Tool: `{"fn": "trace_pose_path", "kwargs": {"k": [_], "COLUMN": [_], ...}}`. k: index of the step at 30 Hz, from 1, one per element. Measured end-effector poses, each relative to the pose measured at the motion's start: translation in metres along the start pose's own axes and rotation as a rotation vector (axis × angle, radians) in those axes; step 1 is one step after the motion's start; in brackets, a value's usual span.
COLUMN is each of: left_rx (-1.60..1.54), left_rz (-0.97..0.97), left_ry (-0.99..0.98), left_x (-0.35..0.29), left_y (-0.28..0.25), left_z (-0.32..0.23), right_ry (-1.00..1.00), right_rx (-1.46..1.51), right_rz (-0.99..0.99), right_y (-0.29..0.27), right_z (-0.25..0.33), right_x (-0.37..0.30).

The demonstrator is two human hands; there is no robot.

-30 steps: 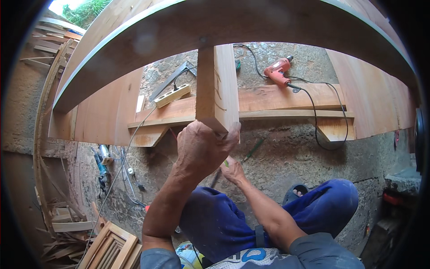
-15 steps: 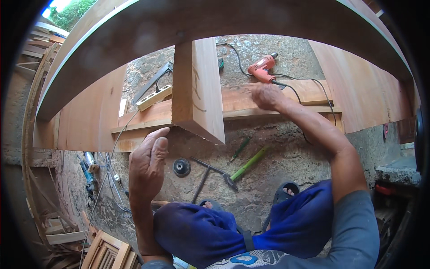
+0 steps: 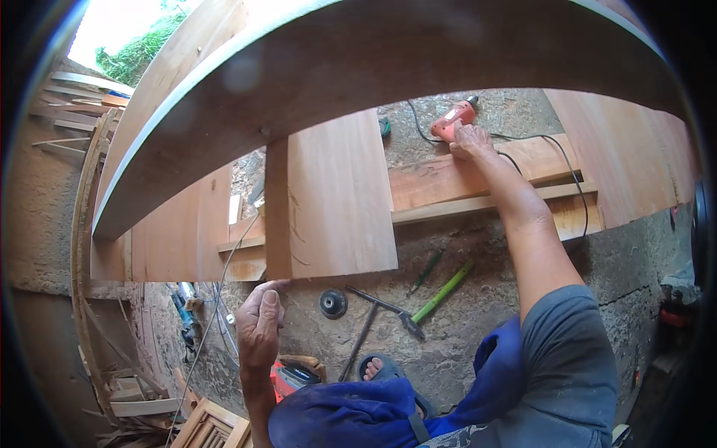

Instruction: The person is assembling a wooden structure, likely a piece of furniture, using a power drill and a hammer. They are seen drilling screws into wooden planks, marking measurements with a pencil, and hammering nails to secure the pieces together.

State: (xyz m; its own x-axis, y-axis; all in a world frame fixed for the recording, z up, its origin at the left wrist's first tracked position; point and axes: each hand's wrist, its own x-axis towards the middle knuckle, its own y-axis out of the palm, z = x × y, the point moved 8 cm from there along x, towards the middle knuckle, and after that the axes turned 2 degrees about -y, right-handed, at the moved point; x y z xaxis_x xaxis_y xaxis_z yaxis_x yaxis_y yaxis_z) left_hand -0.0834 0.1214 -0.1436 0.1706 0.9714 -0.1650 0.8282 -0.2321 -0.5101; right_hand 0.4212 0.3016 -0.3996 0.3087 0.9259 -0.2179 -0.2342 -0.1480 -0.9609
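My right hand (image 3: 472,142) reaches far forward, its fingers closed round the handle of a red corded power drill (image 3: 452,122) that lies beyond a wooden plank. My left hand (image 3: 261,321) is beside the near lower end of an upright wooden divider board (image 3: 343,201), index finger stretched toward its edge and thumb raised. Nothing shows in that hand, though some of its fingers are partly hidden. The divider meets a large curved wooden board (image 3: 358,63) that arches across the top of the view.
On the rough floor lie a green-handled hammer (image 3: 444,291), a T-shaped metal bar (image 3: 366,328), a black round pad (image 3: 333,303) and a blue power tool (image 3: 185,321). A red tool (image 3: 287,381) sits by my left forearm. Cords trail across; scrap wood (image 3: 134,396) is at left.
My right hand has moved forward from above the plank onto the drill's handle. My body and view have shifted, and my left hand stays near the divider's lower end.
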Motion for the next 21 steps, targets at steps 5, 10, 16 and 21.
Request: {"fn": "trace_pose_path", "kwargs": {"k": [5,10,16,21], "left_rx": [-0.103,-0.345,-0.640,-0.832], "left_rz": [0.034,0.126,0.320,0.638], "left_ry": [-0.087,-0.306,-0.535,-0.506], "left_x": [0.014,0.030,0.010,-0.012], "left_y": [0.025,0.087,0.208,0.264], "left_z": [0.060,0.145,0.217,0.201], "right_ry": [-0.371,-0.695,-0.863,-0.913], "right_rx": [-0.062,0.028,0.045,0.122], "right_rz": [-0.202,-0.452,-0.556,-0.409], "right_y": [-0.037,-0.067,-0.028,0.029], "right_z": [0.004,0.027,0.053,0.069], "right_x": [-0.070,-0.214,-0.387,-0.452]}}
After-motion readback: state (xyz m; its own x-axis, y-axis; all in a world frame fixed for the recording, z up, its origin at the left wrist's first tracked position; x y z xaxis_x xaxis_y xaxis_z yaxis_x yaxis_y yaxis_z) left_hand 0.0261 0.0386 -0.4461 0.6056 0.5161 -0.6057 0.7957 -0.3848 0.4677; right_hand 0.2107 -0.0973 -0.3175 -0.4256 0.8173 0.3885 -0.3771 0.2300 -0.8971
